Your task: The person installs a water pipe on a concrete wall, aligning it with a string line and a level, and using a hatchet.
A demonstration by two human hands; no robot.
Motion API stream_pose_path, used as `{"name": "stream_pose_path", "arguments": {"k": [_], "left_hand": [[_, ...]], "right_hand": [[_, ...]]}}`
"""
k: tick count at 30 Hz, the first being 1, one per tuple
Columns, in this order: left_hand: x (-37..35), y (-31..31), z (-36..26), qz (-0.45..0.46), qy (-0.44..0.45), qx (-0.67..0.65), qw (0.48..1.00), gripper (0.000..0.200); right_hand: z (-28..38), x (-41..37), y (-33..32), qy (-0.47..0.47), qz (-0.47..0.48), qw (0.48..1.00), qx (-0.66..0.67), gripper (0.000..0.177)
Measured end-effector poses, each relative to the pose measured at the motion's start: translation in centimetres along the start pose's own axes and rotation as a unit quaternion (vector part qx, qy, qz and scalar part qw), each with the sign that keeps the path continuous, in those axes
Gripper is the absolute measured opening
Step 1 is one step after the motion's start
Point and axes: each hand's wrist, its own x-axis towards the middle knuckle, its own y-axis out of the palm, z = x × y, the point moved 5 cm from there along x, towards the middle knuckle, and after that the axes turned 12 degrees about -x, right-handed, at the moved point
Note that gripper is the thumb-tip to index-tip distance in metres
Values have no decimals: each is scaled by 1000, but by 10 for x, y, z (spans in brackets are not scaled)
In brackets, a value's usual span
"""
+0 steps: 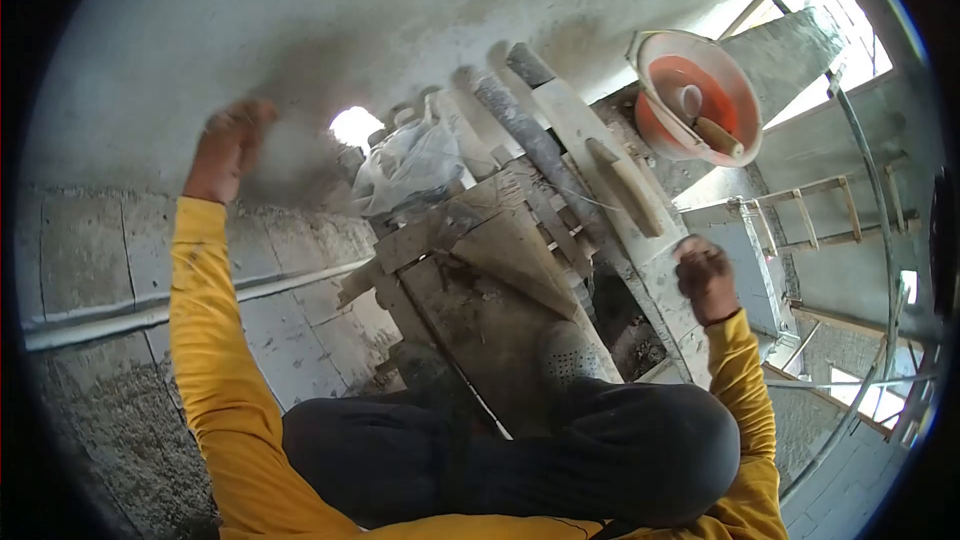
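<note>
My left hand point(230, 148) is raised in front of the grey plastered wall point(250, 30), its fingers curled in and slightly blurred. My right hand point(706, 282) is closed, beside the lower end of a long, pale float-like board point(660, 258) with a wooden bar handle point(625, 187). What either hand grips, if anything, I cannot tell. A grey, pipe-like length point(540, 150) lies alongside the board. Up from my right hand stands a bucket point(745, 75) with orange insides; a white cup point(688, 100) and a wooden-handled tool point(718, 137) are in it.
My feet rest on a raised plank platform point(480, 330), with a triangular board point(515, 260) across it. A crumpled plastic bag point(410, 165) lies by the wall. A white pipe point(200, 308) runs along the left. Wooden ladder-like frames point(800, 215) and open drops lie right.
</note>
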Motion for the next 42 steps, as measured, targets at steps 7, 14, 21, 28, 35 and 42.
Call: {"name": "stream_pose_path", "arguments": {"k": [7,14,21,28,35,42], "left_hand": [[-40,36,140,177,32,266,947,27],[-53,-40,233,5,-111,128,986,27],[-59,39,203,90,-291,-214,928,19],[-44,46,137,116,-218,-310,918,19],[-53,64,139,109,-213,-298,924,21],[-70,75,149,133,-243,-274,921,16]], "right_hand": [[31,24,-49,70,14,989,-130,21],[74,48,-121,63,-86,937,-334,23],[142,88,-8,-208,-187,883,-376,36],[227,131,19,-242,-268,931,45,32],[292,153,61,-457,-251,853,18,37],[200,194,97,-421,-289,778,-367,45]]}}
